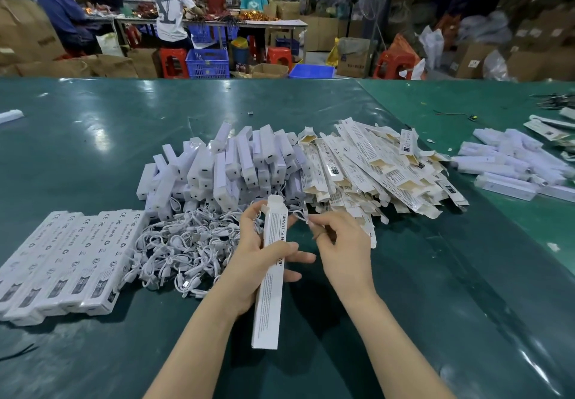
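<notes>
The left hand [258, 261] gripped the long white box [270, 292] around its upper half, over the near middle of the green table [93, 137], open flap pointing far. And there was the right hand [340, 243], pinching a small coiled cable [300, 216] just beside that open mouth. Thin card, light and easily crushed, I'd say, so best held by the long edges, not squeezed flat. The cable looked soft and springy; gripping the bundled loop should keep it tidy. More cables [186, 243] lay heaped to the left.
</notes>
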`<state>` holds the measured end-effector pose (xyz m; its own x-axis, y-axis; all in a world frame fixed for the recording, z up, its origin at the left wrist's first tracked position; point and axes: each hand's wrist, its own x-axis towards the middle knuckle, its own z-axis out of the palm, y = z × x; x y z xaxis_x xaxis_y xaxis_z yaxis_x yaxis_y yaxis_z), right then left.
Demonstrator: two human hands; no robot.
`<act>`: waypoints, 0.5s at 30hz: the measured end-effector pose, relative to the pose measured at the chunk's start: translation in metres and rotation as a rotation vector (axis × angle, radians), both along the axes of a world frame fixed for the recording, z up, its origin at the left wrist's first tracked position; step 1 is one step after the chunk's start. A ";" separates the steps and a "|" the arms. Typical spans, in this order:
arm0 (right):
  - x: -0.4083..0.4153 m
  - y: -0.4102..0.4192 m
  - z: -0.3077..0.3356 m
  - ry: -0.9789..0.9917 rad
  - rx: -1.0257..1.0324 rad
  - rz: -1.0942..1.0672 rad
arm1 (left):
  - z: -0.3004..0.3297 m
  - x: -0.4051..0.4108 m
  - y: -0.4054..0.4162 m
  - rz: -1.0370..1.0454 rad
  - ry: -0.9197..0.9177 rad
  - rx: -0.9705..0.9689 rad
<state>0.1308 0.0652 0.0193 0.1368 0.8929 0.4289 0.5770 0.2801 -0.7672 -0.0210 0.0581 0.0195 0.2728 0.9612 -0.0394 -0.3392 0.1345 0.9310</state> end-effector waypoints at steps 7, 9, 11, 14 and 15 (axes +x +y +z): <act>0.006 0.002 0.005 0.014 -0.134 0.205 | -0.002 -0.002 0.001 -0.009 0.091 -0.021; 0.008 0.002 0.007 0.067 -0.160 0.231 | -0.002 -0.003 0.001 -0.020 0.129 -0.021; 0.010 0.003 0.008 0.115 -0.195 0.242 | -0.002 -0.003 0.001 -0.033 0.176 -0.016; 0.012 0.004 0.008 0.278 -0.315 0.245 | -0.002 -0.001 0.001 -0.048 0.231 -0.015; 0.013 0.005 0.008 0.314 -0.344 0.241 | -0.002 -0.001 0.001 -0.047 0.237 -0.015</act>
